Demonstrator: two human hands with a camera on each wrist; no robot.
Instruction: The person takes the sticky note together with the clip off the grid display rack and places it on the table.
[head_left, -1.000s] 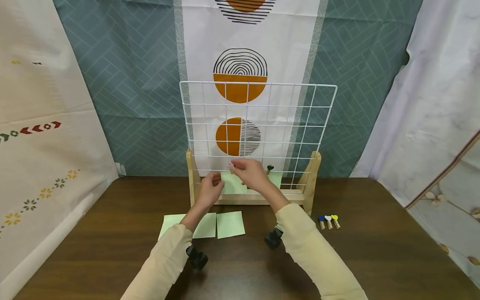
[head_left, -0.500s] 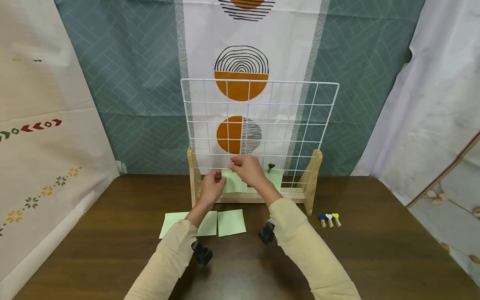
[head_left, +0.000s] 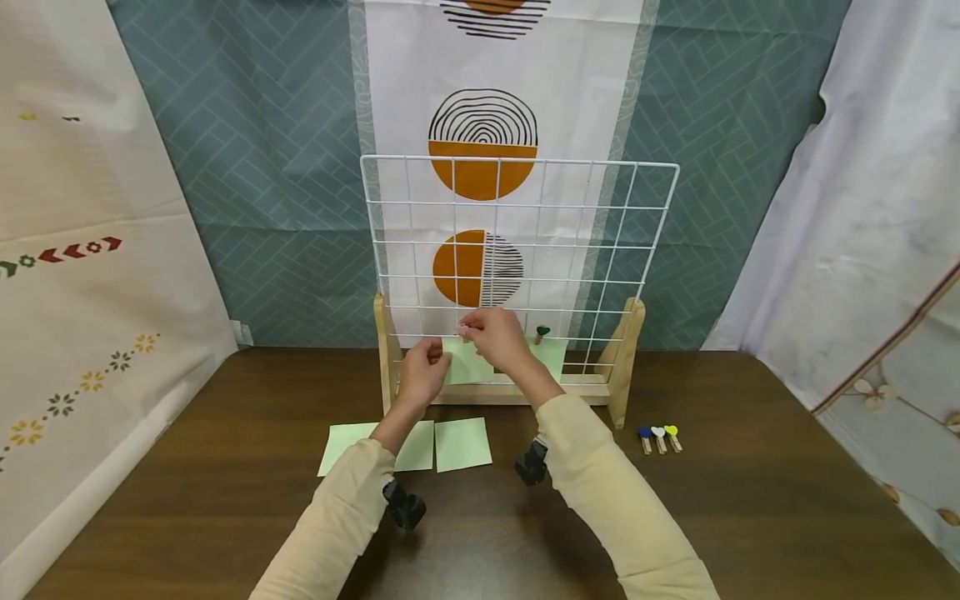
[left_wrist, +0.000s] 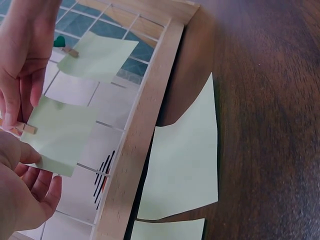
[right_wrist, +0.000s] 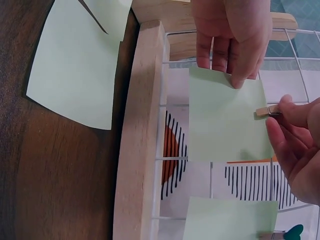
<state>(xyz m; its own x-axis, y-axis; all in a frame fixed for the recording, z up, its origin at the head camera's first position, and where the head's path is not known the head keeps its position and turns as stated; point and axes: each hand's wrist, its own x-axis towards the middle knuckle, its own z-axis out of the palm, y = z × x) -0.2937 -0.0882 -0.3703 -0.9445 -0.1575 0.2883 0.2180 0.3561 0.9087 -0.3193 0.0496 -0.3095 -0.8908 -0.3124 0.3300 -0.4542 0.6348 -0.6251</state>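
Note:
My left hand pinches the left edge of a pale green paper square between thumb and fingers. The sheet lies against the lower part of a white wire grid. At the sheet's top edge my right hand pinches a small wooden clothespin, whose tip overlaps the paper. Most of its pink head is hidden by the fingers. To the right, a second green paper square hangs from the grid under a clothespin with a dark green heart.
The grid stands in a wooden base on a brown table. Several green paper squares lie in front of it. On the right lie three clothespins with blue, white and yellow hearts.
My right hand has moved slightly left and down with the clothespin, bringing it onto the paper's top edge. My left hand keeps its hold on the sheet. The head view has shifted a little.

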